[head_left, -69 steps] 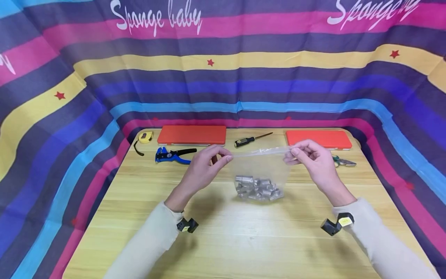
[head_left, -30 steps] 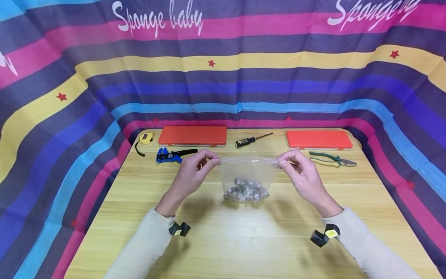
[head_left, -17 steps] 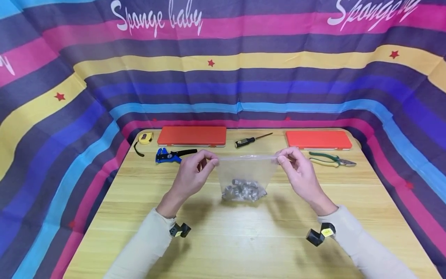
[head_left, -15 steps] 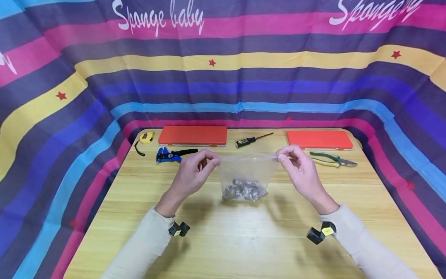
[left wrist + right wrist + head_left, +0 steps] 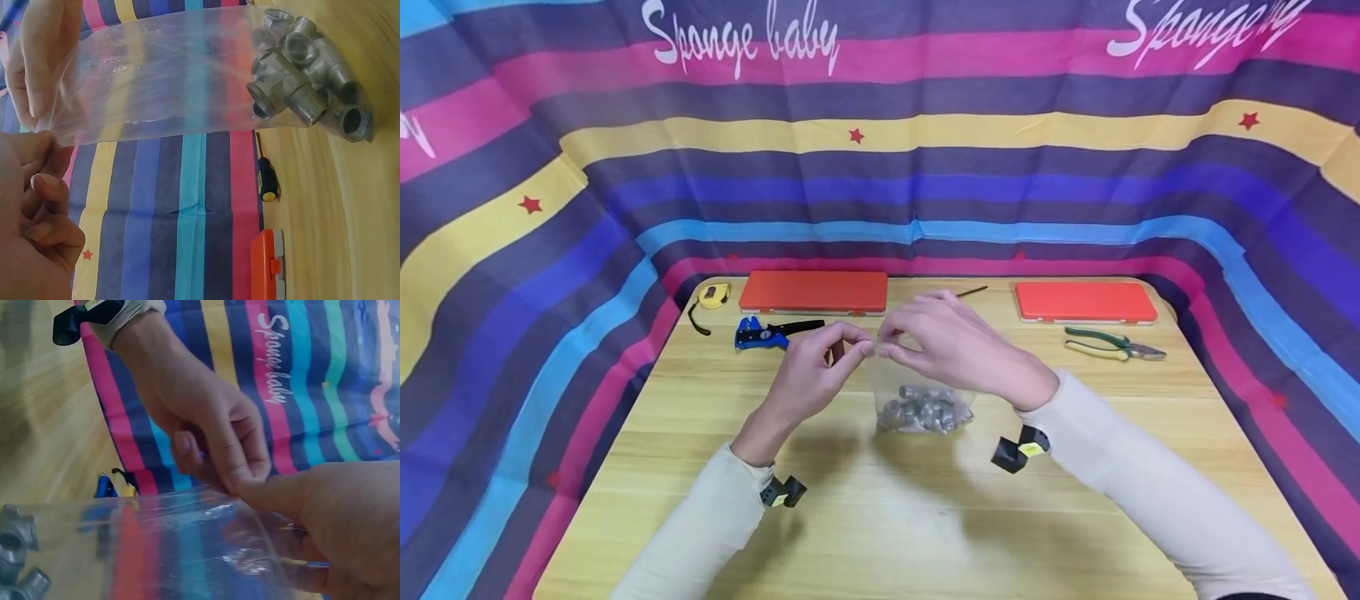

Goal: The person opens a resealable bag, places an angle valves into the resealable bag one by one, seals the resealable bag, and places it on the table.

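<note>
Both hands are meeting at one corner of a clear plastic bag (image 5: 917,379), which is hanging just above the middle of the wooden table (image 5: 880,517). The left hand (image 5: 808,375) is pinching the bag's top edge at its left end between thumb and forefinger, and the right hand (image 5: 955,346) is pinching the same edge right beside it, fingertips almost touching. From that pinch the edge is running toward 3 o'clock, its long axis lying left to right, so the unpinched length is lying under the right hand's palm and wrist. The metal pipe fittings (image 5: 925,408) are sagging in the bottom of the bag at 6 o'clock from the fingers. At 12 o'clock, the striped backdrop (image 5: 880,167) is showing white script reading "Sponge baby" (image 5: 737,37); I cannot read any marking on the fittings.
</note>
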`<action>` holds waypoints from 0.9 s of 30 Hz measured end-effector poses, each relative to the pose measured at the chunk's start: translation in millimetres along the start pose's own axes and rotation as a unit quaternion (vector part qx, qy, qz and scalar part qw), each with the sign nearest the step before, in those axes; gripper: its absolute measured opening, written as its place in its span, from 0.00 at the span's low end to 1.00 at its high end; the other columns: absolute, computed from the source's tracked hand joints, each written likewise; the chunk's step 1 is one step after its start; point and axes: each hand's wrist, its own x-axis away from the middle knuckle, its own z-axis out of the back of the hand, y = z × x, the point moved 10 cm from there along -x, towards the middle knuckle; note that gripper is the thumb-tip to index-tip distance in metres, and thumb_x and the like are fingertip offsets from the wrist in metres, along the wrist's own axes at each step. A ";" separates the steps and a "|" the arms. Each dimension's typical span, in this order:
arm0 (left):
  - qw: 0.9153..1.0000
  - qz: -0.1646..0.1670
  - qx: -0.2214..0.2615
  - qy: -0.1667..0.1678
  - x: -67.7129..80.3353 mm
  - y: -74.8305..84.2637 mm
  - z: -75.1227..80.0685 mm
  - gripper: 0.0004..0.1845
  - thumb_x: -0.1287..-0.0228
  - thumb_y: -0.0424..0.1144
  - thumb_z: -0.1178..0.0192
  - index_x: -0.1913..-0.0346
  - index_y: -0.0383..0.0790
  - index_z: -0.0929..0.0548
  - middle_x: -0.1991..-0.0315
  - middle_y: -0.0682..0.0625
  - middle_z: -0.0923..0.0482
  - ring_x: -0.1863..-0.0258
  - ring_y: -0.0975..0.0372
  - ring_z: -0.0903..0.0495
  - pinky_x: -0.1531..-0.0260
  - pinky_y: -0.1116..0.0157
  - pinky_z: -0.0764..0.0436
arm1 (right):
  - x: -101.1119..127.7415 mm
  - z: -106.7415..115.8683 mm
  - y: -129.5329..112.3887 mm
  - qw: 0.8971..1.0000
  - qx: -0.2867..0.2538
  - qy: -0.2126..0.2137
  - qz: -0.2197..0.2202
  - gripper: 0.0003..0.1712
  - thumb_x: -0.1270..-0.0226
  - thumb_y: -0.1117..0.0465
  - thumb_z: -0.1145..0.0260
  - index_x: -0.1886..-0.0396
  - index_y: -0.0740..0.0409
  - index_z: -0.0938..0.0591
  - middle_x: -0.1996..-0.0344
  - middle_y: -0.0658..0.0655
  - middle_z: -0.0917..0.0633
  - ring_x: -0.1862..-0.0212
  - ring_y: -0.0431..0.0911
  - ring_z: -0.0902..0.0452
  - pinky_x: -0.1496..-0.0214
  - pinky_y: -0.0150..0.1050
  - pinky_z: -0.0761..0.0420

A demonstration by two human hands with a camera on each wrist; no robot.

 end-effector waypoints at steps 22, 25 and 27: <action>0.996 -0.089 -0.025 0.003 1.3 12.4 -4.5 0.04 0.27 0.29 0.30 0.56 0.40 0.12 0.73 0.54 0.22 0.78 0.68 0.31 0.78 0.70 0.32 | -2.9 -4.6 -6.2 0.998 0.018 0.034 0.047 0.06 0.24 0.55 0.24 0.64 0.45 0.13 0.69 0.41 0.12 0.65 0.38 0.20 0.34 0.53 0.26; 0.993 -0.114 -0.023 0.023 4.1 14.9 -5.0 0.05 0.29 0.27 0.31 0.57 0.40 0.13 0.73 0.54 0.22 0.78 0.68 0.32 0.79 0.72 0.33 | -0.5 -2.0 -6.1 0.997 0.042 0.041 0.050 0.12 0.27 0.53 0.22 0.69 0.45 0.16 0.75 0.40 0.17 0.68 0.36 0.22 0.31 0.53 0.26; 0.992 -0.124 -0.018 0.035 6.5 16.0 -3.4 0.06 0.30 0.25 0.31 0.58 0.40 0.14 0.73 0.54 0.22 0.79 0.68 0.33 0.79 0.73 0.34 | 0.5 -0.7 -6.7 0.996 0.053 0.042 0.055 0.15 0.28 0.51 0.22 0.71 0.46 0.19 0.78 0.39 0.20 0.71 0.36 0.24 0.30 0.53 0.26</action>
